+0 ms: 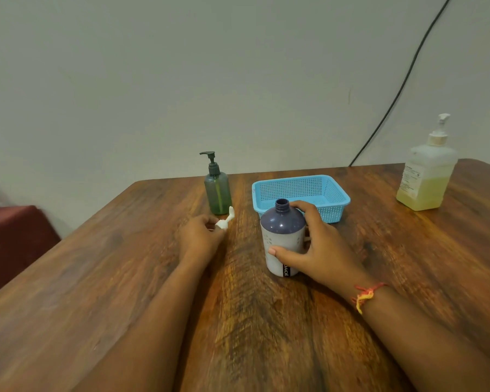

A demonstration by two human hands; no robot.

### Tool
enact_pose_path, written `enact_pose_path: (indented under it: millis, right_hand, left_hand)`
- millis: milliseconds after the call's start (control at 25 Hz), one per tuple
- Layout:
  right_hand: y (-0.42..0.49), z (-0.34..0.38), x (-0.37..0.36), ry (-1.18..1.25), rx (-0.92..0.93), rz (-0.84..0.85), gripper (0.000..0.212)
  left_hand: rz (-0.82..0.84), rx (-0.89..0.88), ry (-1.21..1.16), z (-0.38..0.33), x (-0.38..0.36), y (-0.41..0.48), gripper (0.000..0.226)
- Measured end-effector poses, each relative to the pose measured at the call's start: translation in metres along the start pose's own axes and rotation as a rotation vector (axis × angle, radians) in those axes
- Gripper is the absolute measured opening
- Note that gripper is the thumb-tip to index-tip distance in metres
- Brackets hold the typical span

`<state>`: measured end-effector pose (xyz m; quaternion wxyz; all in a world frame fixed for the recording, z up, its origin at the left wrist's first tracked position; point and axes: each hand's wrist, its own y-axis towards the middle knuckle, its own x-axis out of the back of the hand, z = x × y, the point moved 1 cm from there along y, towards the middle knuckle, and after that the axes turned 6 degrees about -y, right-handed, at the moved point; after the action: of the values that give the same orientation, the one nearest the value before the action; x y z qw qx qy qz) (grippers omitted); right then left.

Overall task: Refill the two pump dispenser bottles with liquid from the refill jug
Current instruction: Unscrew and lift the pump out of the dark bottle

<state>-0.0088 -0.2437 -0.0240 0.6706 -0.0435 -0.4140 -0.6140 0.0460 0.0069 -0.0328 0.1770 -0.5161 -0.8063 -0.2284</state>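
A purple-topped bottle with a white label (282,236) stands upright mid-table, its neck open and its pump off. My right hand (317,244) grips its side, thumb across the label. My left hand (201,236) rests on the table to its left, closed on the white pump head (227,219), whose nozzle sticks up. A green pump bottle (217,190) with a dark pump stands just behind that hand. The refill jug (426,176), clear with yellow liquid in its lower half and a white pump on top, stands at the far right.
A blue perforated plastic basket (334,193) sits behind the purple bottle. The wooden table (125,292) runs to a wall at the back; its left edge drops off beside a dark red seat (14,236). A black cable (402,86) hangs down the wall.
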Motion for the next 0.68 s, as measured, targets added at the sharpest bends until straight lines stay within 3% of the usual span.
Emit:
enact_pose_path:
  millis: [280,400,520,680]
  right_hand:
    - [0.001,-0.007,0.002,0.030,-0.032,0.043,0.102]
    - [0.001,-0.010,0.005,0.054,-0.067,0.084,0.111]
    - [0.001,-0.008,0.011,0.083,-0.078,-0.002,0.092]
    - [0.007,-0.021,0.031,0.035,-0.150,-0.333,0.070]
  left_hand:
    - [0.035,-0.069,0.148,0.008,-0.001,0.000,0.035]
    - [-0.057,-0.202,0.238,-0.003,0.001,-0.012,0.045]
    - [-0.121,-0.442,-0.043,-0.027,0.003,-0.031,0.040]
    - [0.131,-0.562,-0.288,-0.044,-0.010,-0.064,0.078]
